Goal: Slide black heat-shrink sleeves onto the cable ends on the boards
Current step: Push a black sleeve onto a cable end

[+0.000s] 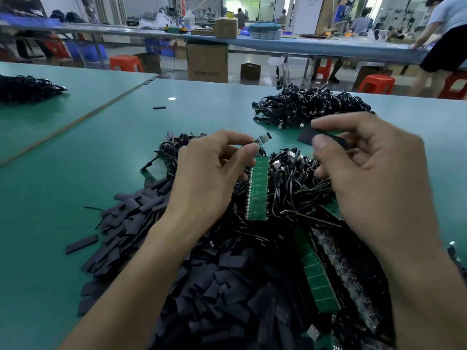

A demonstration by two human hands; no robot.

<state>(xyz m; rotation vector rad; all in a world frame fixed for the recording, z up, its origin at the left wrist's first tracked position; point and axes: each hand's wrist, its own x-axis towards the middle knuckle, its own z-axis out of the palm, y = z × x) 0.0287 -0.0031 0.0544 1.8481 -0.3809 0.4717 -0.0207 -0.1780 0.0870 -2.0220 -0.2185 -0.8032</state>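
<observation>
My left hand (212,178) pinches a small cable end board (261,138) between thumb and fingertips, its tip pointing right. My right hand (369,178) pinches a flat black heat-shrink sleeve (307,137) a short way to the right of that tip; the two do not touch. Below the hands lies a green board strip (259,190) among tangled black cables (298,183). A second green board strip (319,279) runs toward the lower right. A heap of loose black sleeves (214,286) fills the near table between my forearms.
Another bundle of black cables (310,104) lies at the back right of the green table (75,185), and one more (25,88) at the far left. A single sleeve (159,107) lies apart. Red stools, cardboard boxes and people stand beyond the table edge.
</observation>
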